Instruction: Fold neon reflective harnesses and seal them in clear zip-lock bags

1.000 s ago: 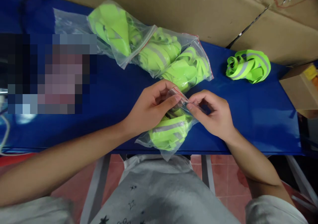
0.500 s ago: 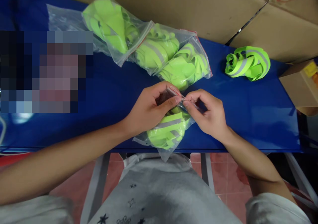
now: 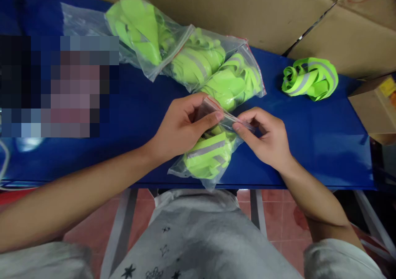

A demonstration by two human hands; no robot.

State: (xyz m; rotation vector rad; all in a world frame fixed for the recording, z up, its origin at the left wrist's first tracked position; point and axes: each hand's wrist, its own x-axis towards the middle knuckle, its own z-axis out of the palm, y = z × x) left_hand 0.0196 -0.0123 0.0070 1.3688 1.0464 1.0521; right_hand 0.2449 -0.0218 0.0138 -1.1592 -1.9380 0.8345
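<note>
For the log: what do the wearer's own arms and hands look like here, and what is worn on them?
Both forearms are bare to above the elbow. The left hand and right hand wear no gloves, and no rings, watch or bracelets show. Pale grey short sleeves sit at the frame's lower corners. No cables or markings show on the arms.

Head view, steeply down, close.

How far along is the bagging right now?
Done: three filled bags lie at the back of the blue table. In hand: left hand and right hand pinch the top strip of a fourth bag. Left: one loose rolled band unbagged.
</note>
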